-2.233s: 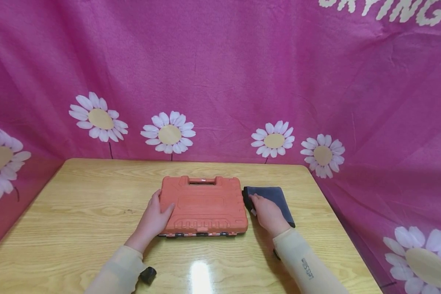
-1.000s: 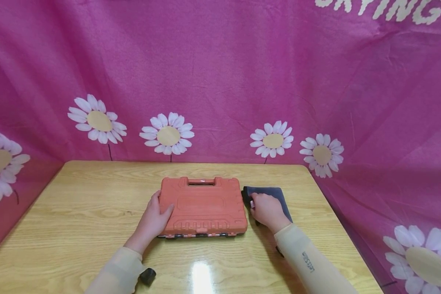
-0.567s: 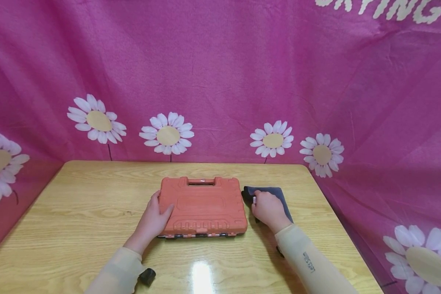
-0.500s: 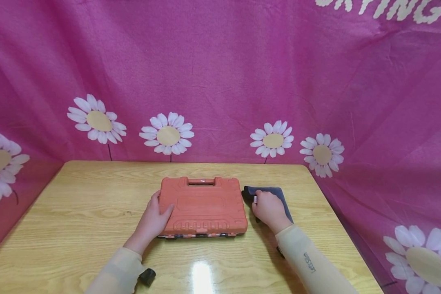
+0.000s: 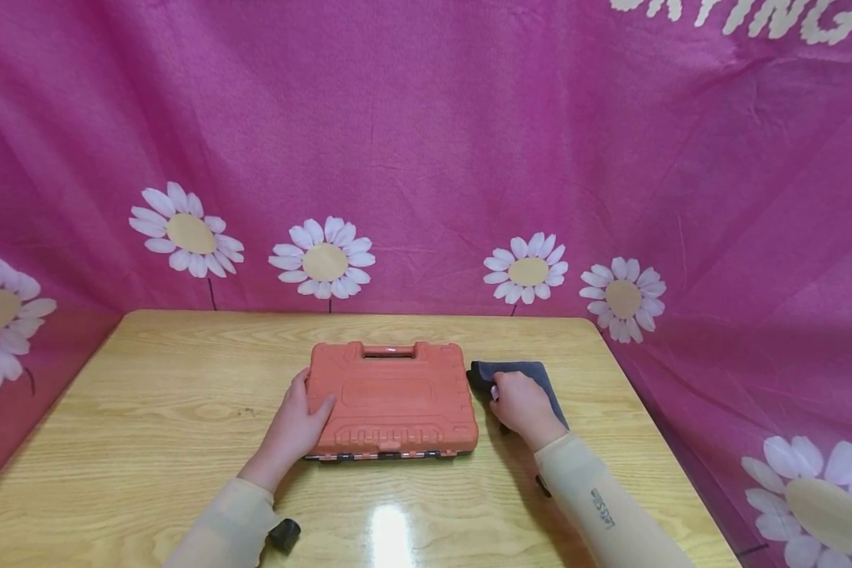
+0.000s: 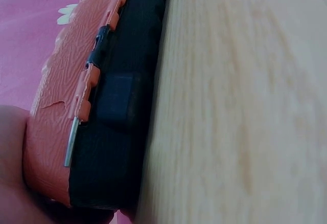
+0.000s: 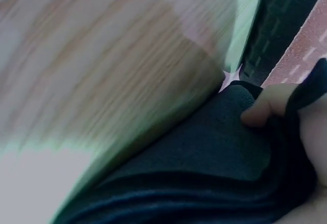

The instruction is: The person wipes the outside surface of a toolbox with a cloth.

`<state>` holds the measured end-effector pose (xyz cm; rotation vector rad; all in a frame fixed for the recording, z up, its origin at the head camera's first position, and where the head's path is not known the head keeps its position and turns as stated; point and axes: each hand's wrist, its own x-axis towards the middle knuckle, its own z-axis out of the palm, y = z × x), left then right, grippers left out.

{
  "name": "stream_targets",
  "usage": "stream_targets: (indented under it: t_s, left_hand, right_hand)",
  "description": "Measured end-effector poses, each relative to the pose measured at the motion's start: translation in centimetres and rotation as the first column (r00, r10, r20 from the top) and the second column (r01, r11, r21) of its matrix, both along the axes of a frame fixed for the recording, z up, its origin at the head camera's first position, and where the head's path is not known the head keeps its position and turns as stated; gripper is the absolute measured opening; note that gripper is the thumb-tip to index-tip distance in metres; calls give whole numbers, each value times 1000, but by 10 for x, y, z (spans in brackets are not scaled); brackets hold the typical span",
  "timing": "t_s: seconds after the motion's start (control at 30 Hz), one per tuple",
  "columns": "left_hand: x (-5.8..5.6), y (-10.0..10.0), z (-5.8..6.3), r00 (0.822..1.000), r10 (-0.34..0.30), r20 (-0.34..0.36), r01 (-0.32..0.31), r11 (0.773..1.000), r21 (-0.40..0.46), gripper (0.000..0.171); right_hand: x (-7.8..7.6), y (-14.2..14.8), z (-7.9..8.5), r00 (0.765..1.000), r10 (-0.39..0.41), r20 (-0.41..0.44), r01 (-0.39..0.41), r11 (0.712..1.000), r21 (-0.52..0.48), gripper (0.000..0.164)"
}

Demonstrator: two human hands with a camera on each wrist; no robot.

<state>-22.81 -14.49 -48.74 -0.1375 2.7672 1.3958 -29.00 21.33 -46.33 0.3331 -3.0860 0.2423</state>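
An orange plastic tool case (image 5: 390,398) lies on the table with its handle at the far side and its hinges toward me. My left hand (image 5: 291,426) grips its left side, thumb on the lid. The left wrist view shows the case's black lower half and a metal hinge pin (image 6: 71,142). Just right of the case is a folded dark grey-blue cloth (image 5: 538,372) with black edging. My right hand (image 5: 525,406) pinches its left part, and a small white tag (image 5: 495,391) shows by the fingers. In the right wrist view, the cloth (image 7: 199,142) bends in layers under the hand.
The wooden table (image 5: 184,410) carries both things. A pink curtain (image 5: 426,158) with printed daisies hangs behind the table and along its sides. A black piece (image 5: 284,535) sits at my left sleeve.
My right hand has curled its fingers onto the cloth's left part and shifted slightly right, lifting that edge a little. The left hand and the tool case stay in place.
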Motion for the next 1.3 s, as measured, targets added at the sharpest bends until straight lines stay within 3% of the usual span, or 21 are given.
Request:
stream_targets:
  t_s: [0.17, 0.37, 0.7, 0.87, 1.1, 1.3]
  left_hand:
    - [-1, 0, -1, 1000, -1, -9, 1, 1000, 1, 76]
    - [-3, 2, -1, 999, 1, -32, -1, 1000, 8, 74]
    - [-2, -3, 0, 1000, -11, -7, 11, 999, 48, 63]
    - [0, -4, -1, 999, -17, -45, 20, 997, 73, 58]
    - [-1, -5, -3, 999, 18, -31, -13, 987, 163, 57]
    - [3, -4, -2, 999, 43, 12, -44, 963, 265, 57]
  right_hand:
    - [3, -1, 3, 999, -32, 27, 32, 999, 9, 13]
    - [5, 2, 8, 995, -78, 63, 83, 994, -70, 21]
    - [7, 7, 22, 994, -104, -19, 96, 965, -246, 28]
    - [10, 5, 32, 992, -127, -26, 113, 942, -317, 32]
    - [16, -3, 46, 991, -132, -34, 108, 914, -392, 33]
    - [23, -16, 59, 991, -100, -92, 55, 912, -406, 29]
